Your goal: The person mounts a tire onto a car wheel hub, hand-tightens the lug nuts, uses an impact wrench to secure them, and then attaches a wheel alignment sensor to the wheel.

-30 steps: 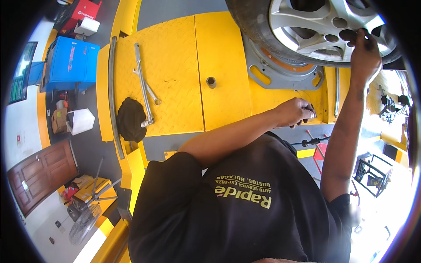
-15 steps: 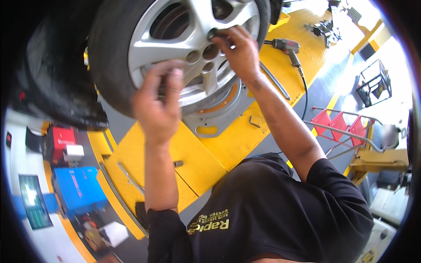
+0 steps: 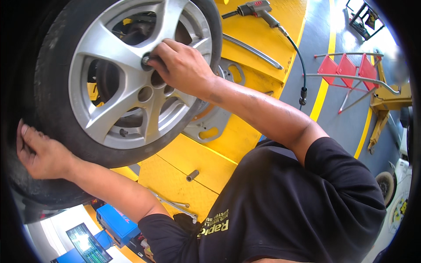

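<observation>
A silver alloy wheel [image 3: 109, 61] with a black tire [image 3: 52, 79] fills the upper left. My right hand [image 3: 182, 70] pinches a small lug nut or bolt [image 3: 146, 60] at one of the hub holes. My left hand [image 3: 44, 153] is at the tire's lower left edge, fingers curled; what they hold, if anything, is hidden. Below the wheel lie a socket [image 3: 192, 175] on the yellow platform [image 3: 206, 162] and wrenches [image 3: 173, 200]. A grey turntable plate [image 3: 197, 133] sits under the tire.
An impact wrench [image 3: 258, 9] with a black hose lies on the platform at top right. A red-stepped metal frame [image 3: 346, 70] stands on the grey floor to the right. A blue cabinet [image 3: 116, 221] and a screen [image 3: 87, 241] are at lower left.
The view has swung onto the wheel, which now sits at the upper left. My left hand has moved out to the tire's left edge; my right hand stays at the hub.
</observation>
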{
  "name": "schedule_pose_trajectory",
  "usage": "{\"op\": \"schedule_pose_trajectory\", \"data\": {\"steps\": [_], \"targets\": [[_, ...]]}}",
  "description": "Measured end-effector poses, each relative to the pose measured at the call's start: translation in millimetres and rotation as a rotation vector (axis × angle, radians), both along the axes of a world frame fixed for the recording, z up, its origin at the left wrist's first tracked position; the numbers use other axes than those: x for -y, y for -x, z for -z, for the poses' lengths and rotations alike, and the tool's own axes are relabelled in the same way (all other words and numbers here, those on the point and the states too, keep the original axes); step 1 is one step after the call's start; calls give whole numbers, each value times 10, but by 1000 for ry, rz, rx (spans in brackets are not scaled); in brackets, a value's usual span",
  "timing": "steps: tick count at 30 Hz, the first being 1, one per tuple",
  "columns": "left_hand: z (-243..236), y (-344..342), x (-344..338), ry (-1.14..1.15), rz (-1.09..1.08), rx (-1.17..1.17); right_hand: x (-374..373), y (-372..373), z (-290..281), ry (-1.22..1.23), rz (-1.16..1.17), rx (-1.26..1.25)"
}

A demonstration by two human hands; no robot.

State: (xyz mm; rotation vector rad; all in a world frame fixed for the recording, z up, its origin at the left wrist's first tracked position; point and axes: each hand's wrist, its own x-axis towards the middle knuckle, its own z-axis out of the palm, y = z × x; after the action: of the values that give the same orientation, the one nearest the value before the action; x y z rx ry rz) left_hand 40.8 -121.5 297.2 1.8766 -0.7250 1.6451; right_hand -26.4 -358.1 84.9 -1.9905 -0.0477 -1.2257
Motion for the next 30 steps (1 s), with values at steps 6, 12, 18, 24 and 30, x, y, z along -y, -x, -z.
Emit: {"op": "schedule_pose_trajectory", "data": {"steps": [6, 12, 18, 24, 30], "targets": [[281, 486, 85, 65, 421, -131, -90, 62, -22, -2, 80, -83], [1904, 1197, 499, 275, 551, -850, -91, 45, -8, -21, 84, -46], [3458, 1086, 1110, -137, 678, -1262, -131, 85, -25, 54, 113, -101], [3940, 579, 1398, -423, 660, -833, -37, 99, -114, 190, 109, -140], [4107, 368, 1291, -480, 469, -802, -25, 103, -142, 164, 35, -207]]}}
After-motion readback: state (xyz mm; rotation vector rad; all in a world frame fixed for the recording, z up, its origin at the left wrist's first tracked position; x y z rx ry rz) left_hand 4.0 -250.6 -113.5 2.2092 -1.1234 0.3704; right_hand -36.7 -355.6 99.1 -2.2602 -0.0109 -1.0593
